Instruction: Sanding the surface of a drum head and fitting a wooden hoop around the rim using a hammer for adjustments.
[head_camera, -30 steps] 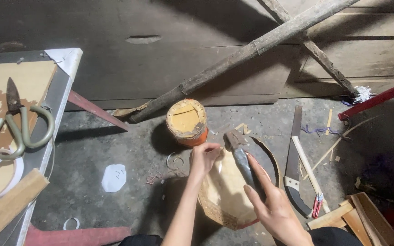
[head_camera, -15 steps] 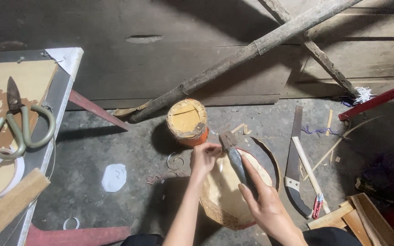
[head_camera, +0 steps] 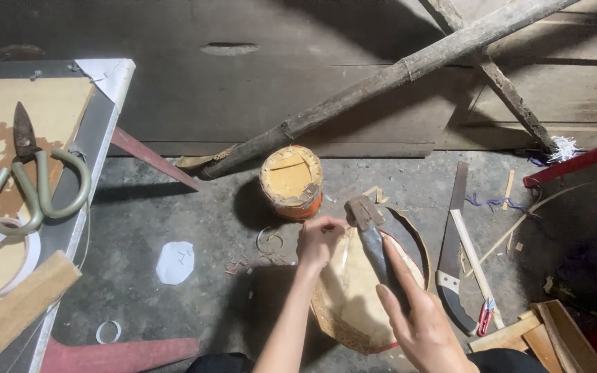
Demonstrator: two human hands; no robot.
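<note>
The scene is dimly and softly lit from above; the upper frame and right edge are lost in shadow, and slight blur is seen throughout.

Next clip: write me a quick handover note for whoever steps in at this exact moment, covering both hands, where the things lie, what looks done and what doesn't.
Left hand: fingers pinched at the upper left edge of the round pale disc on the floor.
Right hand: grips a broad knife, forefinger along the blade, tip pointing away over the disc.
Nearby: small orange drum just beyond the disc, hand saw on the right, big scissors on the table at left.
Done: the disc lies inside its dark hoop.
Left: I cannot tell how much of the edge is worked.
</note>
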